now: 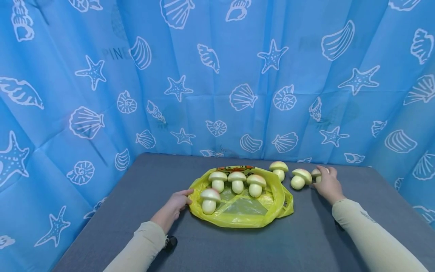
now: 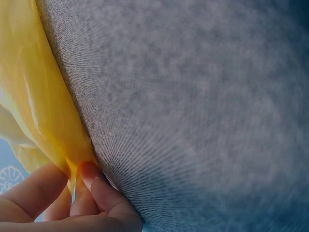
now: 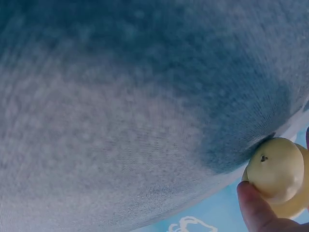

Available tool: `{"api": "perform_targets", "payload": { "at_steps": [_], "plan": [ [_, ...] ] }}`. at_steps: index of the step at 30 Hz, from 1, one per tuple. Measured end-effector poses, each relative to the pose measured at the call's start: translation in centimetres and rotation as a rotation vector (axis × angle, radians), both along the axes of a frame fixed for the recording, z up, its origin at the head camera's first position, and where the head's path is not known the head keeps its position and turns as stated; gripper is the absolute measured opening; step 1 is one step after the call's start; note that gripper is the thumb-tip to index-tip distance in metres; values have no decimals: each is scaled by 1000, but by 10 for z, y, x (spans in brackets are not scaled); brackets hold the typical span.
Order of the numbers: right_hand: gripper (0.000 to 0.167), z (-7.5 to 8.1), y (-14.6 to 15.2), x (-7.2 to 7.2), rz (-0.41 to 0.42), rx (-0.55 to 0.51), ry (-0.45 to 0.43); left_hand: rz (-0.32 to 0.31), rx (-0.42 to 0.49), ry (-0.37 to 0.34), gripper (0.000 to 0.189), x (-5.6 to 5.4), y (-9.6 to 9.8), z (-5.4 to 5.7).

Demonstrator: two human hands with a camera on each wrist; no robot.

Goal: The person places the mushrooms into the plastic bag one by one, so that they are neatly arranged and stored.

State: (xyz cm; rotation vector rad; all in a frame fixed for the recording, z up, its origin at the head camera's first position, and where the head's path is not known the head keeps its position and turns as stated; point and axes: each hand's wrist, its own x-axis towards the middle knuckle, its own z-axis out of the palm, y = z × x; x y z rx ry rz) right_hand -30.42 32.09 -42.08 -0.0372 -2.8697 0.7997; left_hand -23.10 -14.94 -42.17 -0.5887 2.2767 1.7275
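My left hand (image 1: 176, 204) pinches the left rim of a yellow plastic bag (image 1: 234, 222), whose mouth is spread wide on the table. In the left wrist view, thumb and fingers meet on the gathered yellow film. Several pale mushrooms (image 1: 209, 201) with rounded, pink-tinged caps lie inside the bag. To its right, my right hand (image 1: 329, 186) grips another mushroom (image 3: 276, 169), its cap partly covered by the fingers. The right wrist view shows the thumb against that mushroom and a small dark mark on its rounded end.
Two loose mushrooms, one behind the bag's right rim (image 1: 278, 170) and another mushroom (image 1: 300, 179) beside the right hand, lie on the grey table (image 1: 258, 249). A blue curtain (image 1: 210, 102) with white shell prints hangs along the table's back and sides.
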Motion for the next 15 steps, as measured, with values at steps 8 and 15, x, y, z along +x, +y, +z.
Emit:
{"api": "perform_targets", "payload": {
  "at_steps": [8, 15],
  "plan": [
    [59, -2, 3, -2, -38, -43, 2, 0, 3, 2, 53, 0, 0, -2],
    [61, -4, 6, -3, -40, -82, 4, 9, 7, 5, 53, 0, 0, -1]
  ]
}}
